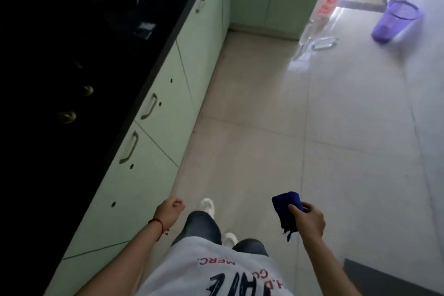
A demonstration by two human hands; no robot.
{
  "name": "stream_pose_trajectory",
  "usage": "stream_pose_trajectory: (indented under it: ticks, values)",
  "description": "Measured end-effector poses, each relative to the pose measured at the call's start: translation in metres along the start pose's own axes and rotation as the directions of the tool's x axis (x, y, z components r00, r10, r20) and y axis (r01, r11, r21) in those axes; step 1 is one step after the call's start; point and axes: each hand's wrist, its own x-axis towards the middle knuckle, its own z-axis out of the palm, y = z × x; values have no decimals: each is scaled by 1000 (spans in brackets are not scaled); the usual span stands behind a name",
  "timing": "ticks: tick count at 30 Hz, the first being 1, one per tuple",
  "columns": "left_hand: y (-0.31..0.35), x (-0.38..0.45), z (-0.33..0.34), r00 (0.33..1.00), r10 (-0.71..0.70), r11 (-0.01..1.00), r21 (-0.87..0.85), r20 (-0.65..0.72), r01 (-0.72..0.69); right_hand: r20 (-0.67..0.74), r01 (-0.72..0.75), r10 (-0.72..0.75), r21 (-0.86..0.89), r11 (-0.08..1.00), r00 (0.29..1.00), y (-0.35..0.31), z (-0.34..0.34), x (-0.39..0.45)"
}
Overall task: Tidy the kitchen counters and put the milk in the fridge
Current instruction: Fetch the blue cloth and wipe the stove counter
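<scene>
Counter [72,43] on the far left, black and very dark, with two small gold knobs [67,116] just visible on it. Cannot tell what else sits up there in the gloom. No milk to be seen anywhere in this view.

Cupboards [153,151] next, pale green, right under the counter edge, with curved metal handles [128,148] on the doors.

Left hand [169,211] low down near the cupboards, holding nothing, fingers loosely curled in. Red string [157,223] tied around that wrist.

Legs in dark jeans [204,226] in the middle, with white shoes [207,206] on a pale tiled floor [264,127]. White shirt [216,271] with black and red letters at the bottom.

Right hand [308,220] a little further over, held out above the floor. Dark blue cloth [287,209] in it, thumb pressed on top and fingers curled behind, a loose bit hanging down below.

Clear plastic bottle [322,9] with a red label far off at the top, blurry, by the shiny bright part of the floor. Clear handle shape [324,43] just beside its lower end.

Purple basket [396,20] with tiny holes at the top right, well apart from the hands, looking tilted in the wide view.

Dark grey mat [389,279] in the bottom right corner.
</scene>
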Motion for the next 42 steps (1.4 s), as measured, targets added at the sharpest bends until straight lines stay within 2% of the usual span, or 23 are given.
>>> stream_pose_trajectory:
  ticks: [8,13,17,21,26,31,37,42]
  values:
    - [74,100,-13,997,-63,998,-7,50,63,-57,-6,9,46,999,998,-92,14,98]
    - [162,154,-34,993,-105,994,11,59,105,-80,-40,46,77,996,996,-167,21,156]
    - [258,193,-48,994,33,999,17,109,-35,-106,-45,56,106,993,993,-215,20,194]
    - [356,231,-63,982,174,984,10,79,-175,-108,-60,72,108,992,992,-249,15,234]
    - [449,287,-73,976,220,975,-29,6,-220,-84,-86,94,89,992,992,-296,15,309]
    - [497,328,-79,990,132,989,-58,-43,-135,-8,-74,74,35,997,997,-369,16,389]
    - [522,351,-99,988,13,983,-177,-156,-41,120,91,-80,-89,992,990,-484,35,463]
    - [528,363,-123,959,-96,947,-322,-267,5,239,237,-203,-123,964,950,-580,94,499]
